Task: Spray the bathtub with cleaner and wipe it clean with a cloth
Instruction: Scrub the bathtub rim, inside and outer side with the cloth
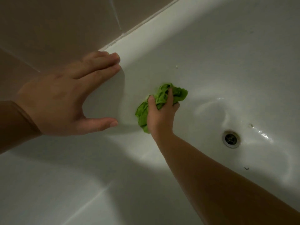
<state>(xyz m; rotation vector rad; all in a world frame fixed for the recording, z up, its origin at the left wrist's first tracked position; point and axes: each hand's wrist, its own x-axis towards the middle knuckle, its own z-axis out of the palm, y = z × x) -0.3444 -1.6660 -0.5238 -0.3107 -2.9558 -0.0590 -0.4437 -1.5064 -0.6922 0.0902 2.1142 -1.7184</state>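
At the far left, beige wall tiles (48, 26) meet the far rim of the white bathtub (211, 46), and the left hand (65, 98) rests there with fingers straight and thumb spread wide, flat against the rim and holding nothing; it looks like a brace for leaning in. Just right of it, lower on the tub's inner wall, the right hand (159, 114) has its fingers curled into a bunched green cloth (162, 96) and presses it against the enamel, so the wiping step appears to be in hand. No spray bottle is in view, which suggests the spraying is done, though the picture alone cannot confirm it. A small pale fleck (177, 67) sits on the wall above the cloth, not yet reached. Further right, the floor of the tub glistens with wet patches near the drain (230, 139), and a few dark specks (246, 168) remain on the near right side. By this judgement the task is partway along: the wall around the cloth is being worked, while the drain area, the specks and the far right stretch are left to wipe.
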